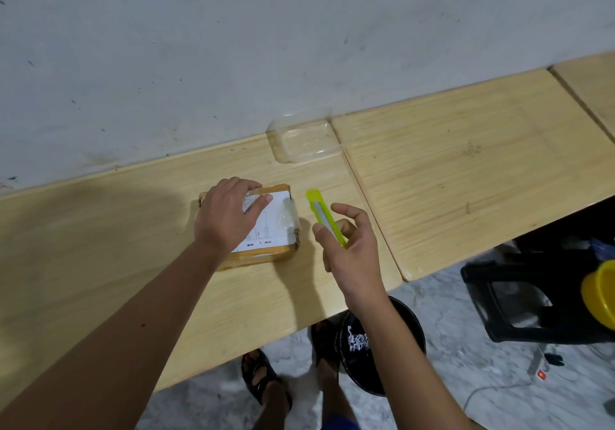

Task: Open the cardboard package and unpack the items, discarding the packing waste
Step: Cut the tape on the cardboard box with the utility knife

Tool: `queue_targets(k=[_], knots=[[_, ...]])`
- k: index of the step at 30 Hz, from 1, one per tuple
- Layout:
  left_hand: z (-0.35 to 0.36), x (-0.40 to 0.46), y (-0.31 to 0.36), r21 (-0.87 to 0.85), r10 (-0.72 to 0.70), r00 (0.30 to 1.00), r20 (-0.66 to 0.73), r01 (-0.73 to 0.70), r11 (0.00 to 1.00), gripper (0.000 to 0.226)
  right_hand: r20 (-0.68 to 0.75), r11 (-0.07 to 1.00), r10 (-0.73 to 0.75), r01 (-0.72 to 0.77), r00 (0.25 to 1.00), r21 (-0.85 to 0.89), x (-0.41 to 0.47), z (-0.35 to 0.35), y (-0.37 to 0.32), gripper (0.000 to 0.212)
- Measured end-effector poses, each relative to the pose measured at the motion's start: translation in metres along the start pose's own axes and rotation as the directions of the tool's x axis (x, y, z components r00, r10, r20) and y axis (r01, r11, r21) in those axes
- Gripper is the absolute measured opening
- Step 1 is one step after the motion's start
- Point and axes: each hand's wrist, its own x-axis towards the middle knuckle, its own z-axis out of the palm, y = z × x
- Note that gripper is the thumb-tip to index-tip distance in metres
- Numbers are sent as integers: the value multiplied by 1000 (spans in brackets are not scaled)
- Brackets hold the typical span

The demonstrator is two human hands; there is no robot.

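A small cardboard package wrapped in clear tape, with a white shipping label on top, lies on the wooden table. My left hand rests flat on its left half, fingers spread over the label. Just right of the package, my right hand holds the lower end of a neon yellow-green utility knife between thumb and fingers. The knife's tip points away from me, and its near end is hidden in my palm.
A clear plastic tray sits near the wall behind the package. A black waste bin with scraps stands on the floor under the table edge by my feet. At the right are a black stool and a yellow bowl.
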Motion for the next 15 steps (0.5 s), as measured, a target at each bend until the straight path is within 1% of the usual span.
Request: queue_targets(k=[2,6,11,15], knots=[[1,0,0,-9,-2,1000,2,2,1000,38,-55,995,-79,75,995,-59,6,-2,1,28],[1,-1,1,-11,-5,1000,-10,5,1000,37,-94,977,-150,133,984,-165,21,-6,6,21],[3,-2,-2,-26,4,1000,-28,-4,1000,36,-148,904,-302,233,942,-359,53,-12,23,20],[6,-3,-5,-17,36,997,-69,-37,999,34,-168,851,-345,232,924,-472,87,-26,37,22]])
